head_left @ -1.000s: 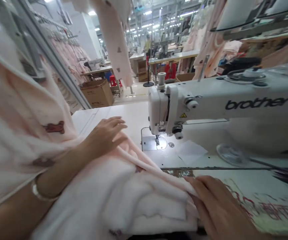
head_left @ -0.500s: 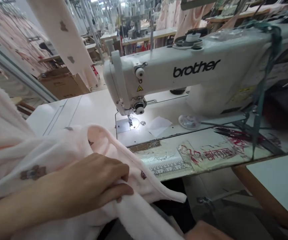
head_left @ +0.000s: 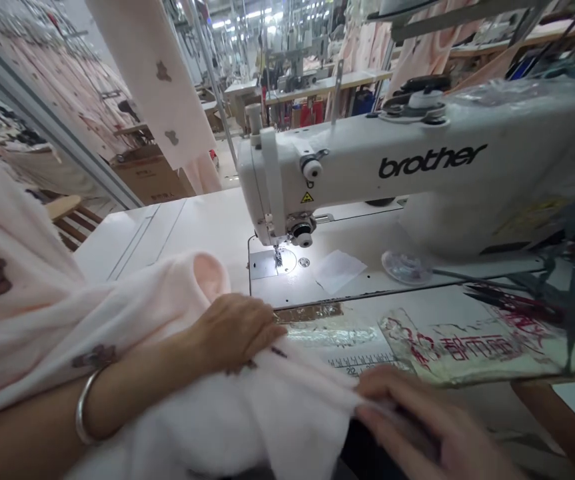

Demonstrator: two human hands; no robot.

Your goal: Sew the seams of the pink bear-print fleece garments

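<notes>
A pale pink fleece garment (head_left: 142, 313) with brown bear prints spreads from the left over the front of the sewing table. My left hand (head_left: 240, 330), a silver bangle on its wrist, is closed over the cloth, gripping a fold. At the lower right my right hand (head_left: 412, 413), blurred by motion, pinches the fabric's pointed end between thumb and fingers. Between the two hands the cloth edge is stretched. Just beyond them stands the white Brother sewing machine (head_left: 357, 173); its lit presser foot (head_left: 278, 257) has no garment under it.
A white scrap (head_left: 340, 270) and a clear round plastic dish (head_left: 407, 267) lie on the machine bed. Dark scissors or snips (head_left: 512, 303) rest at right. A printed ruler strip (head_left: 362, 360) runs along the table's front edge. Printed cloth (head_left: 157, 80) hangs behind.
My right hand has come up from the bottom edge and now holds the garment's end. My left hand has moved slightly forward along the cloth. The view has shifted left.
</notes>
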